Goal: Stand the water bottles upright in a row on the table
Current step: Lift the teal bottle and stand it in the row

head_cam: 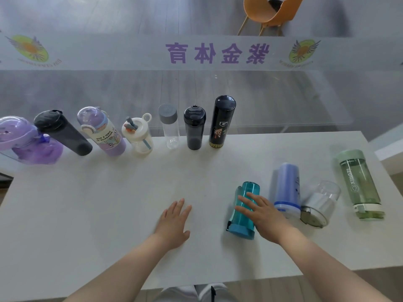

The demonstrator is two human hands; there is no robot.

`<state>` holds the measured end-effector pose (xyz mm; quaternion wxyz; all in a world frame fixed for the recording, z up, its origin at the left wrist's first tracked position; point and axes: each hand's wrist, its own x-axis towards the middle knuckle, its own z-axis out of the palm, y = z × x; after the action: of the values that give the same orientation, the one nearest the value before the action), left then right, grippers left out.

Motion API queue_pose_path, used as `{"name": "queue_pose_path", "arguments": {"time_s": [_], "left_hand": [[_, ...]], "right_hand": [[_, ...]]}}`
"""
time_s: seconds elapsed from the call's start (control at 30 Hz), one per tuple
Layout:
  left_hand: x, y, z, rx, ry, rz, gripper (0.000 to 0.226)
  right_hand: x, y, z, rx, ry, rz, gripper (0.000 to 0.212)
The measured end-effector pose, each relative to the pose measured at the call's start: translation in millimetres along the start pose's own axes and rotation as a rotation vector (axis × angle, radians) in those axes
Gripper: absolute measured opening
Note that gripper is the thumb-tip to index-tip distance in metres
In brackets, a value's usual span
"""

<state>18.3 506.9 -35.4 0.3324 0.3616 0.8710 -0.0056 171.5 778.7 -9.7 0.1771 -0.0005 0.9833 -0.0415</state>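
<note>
Several bottles stand upright in a row along the table's far edge, from a purple jug (pixel 26 140) at the left to a tall black flask (pixel 222 120) at the right. On the right side, several bottles lie flat: a teal bottle (pixel 245 216), a blue one (pixel 286 188), a clear one with a silver band (pixel 320 203) and a green one (pixel 361 184). My right hand (pixel 259 211) rests on top of the teal bottle, fingers spread over it, not wrapped around. My left hand (pixel 174 221) lies flat on the table, holding nothing.
The white table (pixel 98 214) ends at a glass wall with purple lettering (pixel 218 53) just behind the upright row. An orange chair (pixel 270 12) stands beyond the glass. The table's near edge runs just above my lap.
</note>
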Motion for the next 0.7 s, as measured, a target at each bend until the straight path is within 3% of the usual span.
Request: {"name": "queue_pose_path", "arguments": {"time_s": [0.23, 0.47, 0.7], "left_hand": [[-7, 1, 4, -0.001, -0.013, -0.003, 0.076], [3, 16, 4, 0.026, 0.041, -0.063, 0.080], [34, 65, -2, -0.014, 0.080, -0.150, 0.087]], "right_hand": [[3, -15, -10, 0.162, 0.011, 0.196, 0.069], [3, 11, -22, 0.519, 0.184, 0.302, 0.075], [2, 51, -31, 0.698, 0.310, 0.400, 0.062]]}}
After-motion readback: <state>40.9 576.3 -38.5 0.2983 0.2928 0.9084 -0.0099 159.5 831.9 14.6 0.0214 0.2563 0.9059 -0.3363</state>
